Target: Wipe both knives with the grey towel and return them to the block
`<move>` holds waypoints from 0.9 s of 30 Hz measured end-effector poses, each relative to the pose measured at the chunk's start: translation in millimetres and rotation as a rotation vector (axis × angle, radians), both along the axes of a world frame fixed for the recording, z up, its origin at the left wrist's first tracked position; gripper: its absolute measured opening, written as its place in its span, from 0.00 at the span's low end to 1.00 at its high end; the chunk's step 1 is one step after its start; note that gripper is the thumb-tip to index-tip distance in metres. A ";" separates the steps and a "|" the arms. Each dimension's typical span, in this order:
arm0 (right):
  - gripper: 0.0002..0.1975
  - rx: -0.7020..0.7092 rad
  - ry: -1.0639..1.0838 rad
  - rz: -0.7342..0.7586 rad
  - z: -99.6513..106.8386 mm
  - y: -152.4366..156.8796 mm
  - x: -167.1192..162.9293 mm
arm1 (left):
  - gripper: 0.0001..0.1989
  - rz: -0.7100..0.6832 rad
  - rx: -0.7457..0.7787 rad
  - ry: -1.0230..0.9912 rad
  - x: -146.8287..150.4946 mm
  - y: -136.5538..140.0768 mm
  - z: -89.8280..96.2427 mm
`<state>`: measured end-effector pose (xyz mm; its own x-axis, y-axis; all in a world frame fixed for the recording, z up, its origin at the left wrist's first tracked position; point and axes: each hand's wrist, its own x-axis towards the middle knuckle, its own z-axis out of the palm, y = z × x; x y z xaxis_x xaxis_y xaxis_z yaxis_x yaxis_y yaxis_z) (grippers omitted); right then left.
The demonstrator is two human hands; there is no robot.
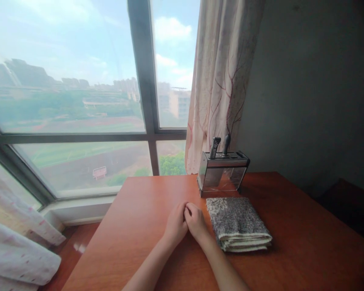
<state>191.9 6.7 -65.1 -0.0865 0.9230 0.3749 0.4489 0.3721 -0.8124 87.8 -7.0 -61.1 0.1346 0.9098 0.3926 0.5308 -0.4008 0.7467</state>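
Note:
My left hand and my right hand rest together on the wooden table, touching at the thumbs and knuckles. Both are closed with fingers curled inward, and no object shows in either one. Just right of my right hand lies a folded grey towel with pale edges, stacked in layers. Behind the towel stands a knife block with clear sides and a metal frame. Two dark handles rise from its top, one of them a black knife handle.
Beyond the table's far edge is a large window with dark frames. A patterned curtain hangs behind the knife block, and another curtain bunches at the lower left. A dark wall stands on the right.

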 end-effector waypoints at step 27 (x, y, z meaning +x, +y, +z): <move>0.12 0.016 -0.016 0.007 0.2 1.1 3.2 | 0.21 0.024 0.000 0.014 1.0 -0.5 0.0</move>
